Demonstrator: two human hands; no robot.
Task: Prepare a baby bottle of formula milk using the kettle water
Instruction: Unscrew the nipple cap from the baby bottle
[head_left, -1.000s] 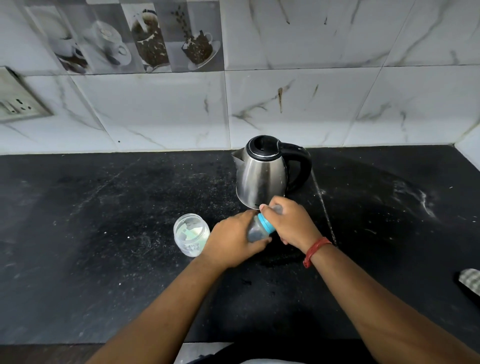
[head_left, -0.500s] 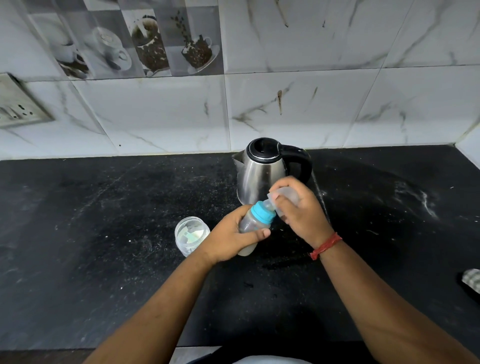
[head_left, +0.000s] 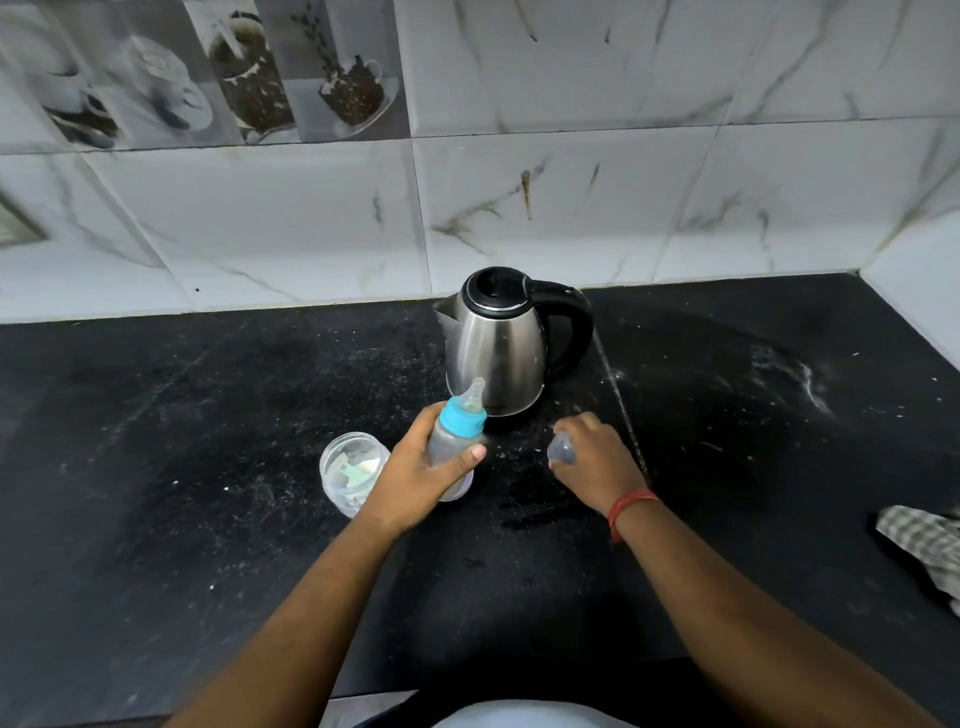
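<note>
Baby bottle, teat bared, tilts in the left hand, fingers wrapped round its body for steadiness. Right hand, just beside, pinches the clear cap low over the counter, likely parking it.

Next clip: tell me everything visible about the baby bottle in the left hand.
The small translucent grey plastic baby bottle has a bright blue screw collar and a clear teat, now uncovered. It is tilted, teat pointing up toward the steel kettle. The left hand wraps its body, thumb across the front. Its base sits low near the black counter; contact is unclear. Contents cannot be told.
</note>
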